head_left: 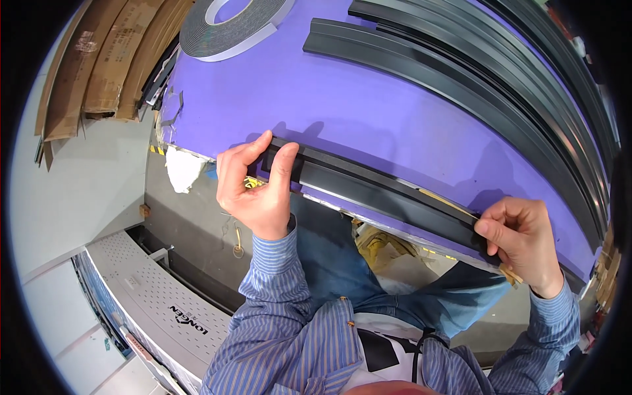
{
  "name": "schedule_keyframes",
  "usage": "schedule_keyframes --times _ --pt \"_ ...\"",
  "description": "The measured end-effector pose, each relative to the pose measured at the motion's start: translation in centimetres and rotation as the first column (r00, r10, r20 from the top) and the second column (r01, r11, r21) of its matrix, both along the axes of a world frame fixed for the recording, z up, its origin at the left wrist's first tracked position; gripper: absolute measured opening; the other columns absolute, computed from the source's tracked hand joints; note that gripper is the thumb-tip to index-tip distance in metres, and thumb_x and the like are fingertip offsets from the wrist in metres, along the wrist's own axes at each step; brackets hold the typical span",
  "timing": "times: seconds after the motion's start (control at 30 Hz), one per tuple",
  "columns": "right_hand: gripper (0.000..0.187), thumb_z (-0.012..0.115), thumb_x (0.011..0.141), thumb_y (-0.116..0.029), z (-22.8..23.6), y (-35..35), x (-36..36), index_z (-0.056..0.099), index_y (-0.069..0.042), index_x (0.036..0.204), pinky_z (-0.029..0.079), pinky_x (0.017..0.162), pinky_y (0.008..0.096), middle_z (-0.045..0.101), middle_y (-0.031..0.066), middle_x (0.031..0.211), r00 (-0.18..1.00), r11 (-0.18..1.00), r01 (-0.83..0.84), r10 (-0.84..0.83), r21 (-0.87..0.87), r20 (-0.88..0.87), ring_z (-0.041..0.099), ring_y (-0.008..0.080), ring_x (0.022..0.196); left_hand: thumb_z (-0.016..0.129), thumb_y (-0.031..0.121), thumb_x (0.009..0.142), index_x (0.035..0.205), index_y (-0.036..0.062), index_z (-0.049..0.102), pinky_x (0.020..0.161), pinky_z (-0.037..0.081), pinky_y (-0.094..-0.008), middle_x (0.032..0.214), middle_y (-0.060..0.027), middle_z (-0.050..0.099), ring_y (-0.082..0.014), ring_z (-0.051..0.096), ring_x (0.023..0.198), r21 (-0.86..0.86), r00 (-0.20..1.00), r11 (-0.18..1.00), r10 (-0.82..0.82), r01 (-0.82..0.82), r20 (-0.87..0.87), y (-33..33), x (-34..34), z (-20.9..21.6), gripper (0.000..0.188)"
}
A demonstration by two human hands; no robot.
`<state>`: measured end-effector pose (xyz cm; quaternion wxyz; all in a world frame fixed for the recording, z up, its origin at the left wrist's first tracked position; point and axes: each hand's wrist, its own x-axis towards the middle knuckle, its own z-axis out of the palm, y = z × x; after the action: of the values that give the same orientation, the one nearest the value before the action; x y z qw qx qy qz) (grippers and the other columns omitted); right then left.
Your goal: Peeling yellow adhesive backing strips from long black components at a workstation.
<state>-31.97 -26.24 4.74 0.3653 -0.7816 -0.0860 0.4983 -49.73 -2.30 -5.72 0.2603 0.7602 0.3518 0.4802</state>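
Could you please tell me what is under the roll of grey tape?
The purple tabletop shows around the roll and through its open centre; whatever lies directly beneath its coils is covered and cannot be seen.

Laid along the near edge of a purple tabletop (230,99): a long, dark-grey profiled strip (382,197). Touching its left end with thumb and index finger of the bare left hand (253,187); pinching with the bare right hand (520,238) near its right end, beside a narrow tan strip (438,198). Farther back: a grey foam-tape roll (197,34) and several dark-grey profiled lengths (408,64).
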Motion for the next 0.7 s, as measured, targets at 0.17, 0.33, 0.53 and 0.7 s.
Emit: schedule_keyframes --times 0.17,0.33,0.53,0.7 --pt "0.015 0.069 0.081 -0.01 -0.3 -1.7 0.5 0.062 0.004 0.079 0.032 0.033 0.0189 0.057 0.0039 0.059 0.998 0.998 0.053 -0.054 0.019 0.012 0.049 0.0056 0.045 0.079 0.005 0.068 0.082 0.0004 0.069 0.068 0.043 -0.0262 0.073 -0.005 0.062 -0.0144 0.054 0.071 -0.095 0.999 0.994 0.053 -0.052 0.013 0.2 0.3 0.0 0.017" --pt "0.015 0.07 0.079 -0.009 -0.5 -2.8 0.9 0.062 0.004 0.079 0.031 0.031 0.0185 0.056 0.0044 0.058 0.996 0.996 0.088 -0.088 0.026 0.003 0.049 0.0063 0.043 0.076 0.004 0.073 0.095 0.0004 0.068 0.07 0.042 -0.0228 0.075 -0.0014 0.061 -0.0091 0.053 0.073 -0.319 0.991 0.948 0.042 0.001 0.125 0.1 0.3 0.6 0.024" --pt "0.016 0.071 0.078 -0.01 -0.4 -4.8 1.1 0.062 0.004 0.078 0.033 0.034 0.0184 0.056 0.0042 0.058 0.992 0.991 0.129 -0.129 0.027 0.013 0.049 0.006 0.044 0.07 0.002 0.079 0.114 0.0007 0.062 0.071 0.042 -0.0206 0.078 0.0005 0.06 -0.0061 0.053 0.074 -0.41 0.981 0.91 0.024 0.057 0.191 -0.4 0.7 0.8 0.035" --pt "0.016 0.07 0.08 -0.014 0.0 -5.6 0.7 0.065 0.001 0.078 0.036 0.042 0.0175 0.057 0.0007 0.057 0.999 0.999 0.011 -0.013 0.053 0.036 0.049 0.0033 0.048 0.064 0.004 0.085 0.116 -0.0014 0.06 0.07 0.041 -0.0178 0.082 0.0031 0.056 -0.0044 0.05 0.074 -0.381 0.992 0.921 -0.031 0.074 0.12 1.3 -0.8 1.6 0.033"
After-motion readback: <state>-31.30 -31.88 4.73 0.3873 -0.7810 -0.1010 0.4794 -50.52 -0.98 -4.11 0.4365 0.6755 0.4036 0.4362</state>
